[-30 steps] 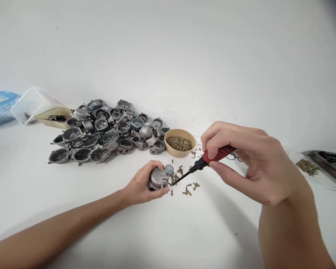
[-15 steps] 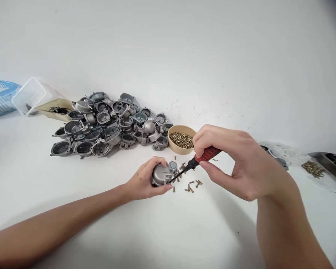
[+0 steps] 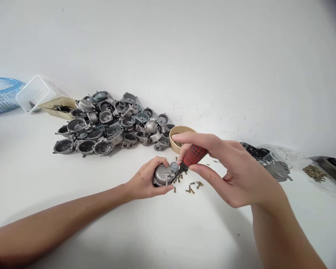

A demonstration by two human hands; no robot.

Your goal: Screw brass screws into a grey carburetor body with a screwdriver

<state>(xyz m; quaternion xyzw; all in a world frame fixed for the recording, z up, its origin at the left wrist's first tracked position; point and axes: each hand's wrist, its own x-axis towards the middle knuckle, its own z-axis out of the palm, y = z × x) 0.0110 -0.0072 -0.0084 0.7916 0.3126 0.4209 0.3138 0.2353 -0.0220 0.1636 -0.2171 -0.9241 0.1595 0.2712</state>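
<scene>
My left hand (image 3: 145, 179) is closed round a grey metal carburetor float bowl (image 3: 162, 175), holding it low over the white table with its domed side showing. In my right hand (image 3: 226, 168) is a screwdriver (image 3: 194, 155) with a red and black handle, gripped between thumb and fingers. Its shaft slants down to the left, and the tip meets the near right edge of the bowl, where the exact contact is too small to make out. Loose brass screws (image 3: 190, 189) lie on the table just right of the bowl.
Many similar grey bowls (image 3: 103, 147) are heaped at the back left. A tan tub (image 3: 176, 148) of screws stands behind my hands, partly hidden. Far left are a blue basket (image 3: 5, 97) and a clear bin (image 3: 35, 95). Bagged screws (image 3: 315, 173) and black rings (image 3: 254, 150) lie right.
My right hand and the screwdriver have shifted left, and the handle now stands steeper and closer to the bowl. My left hand keeps its hold. The view has moved slightly.
</scene>
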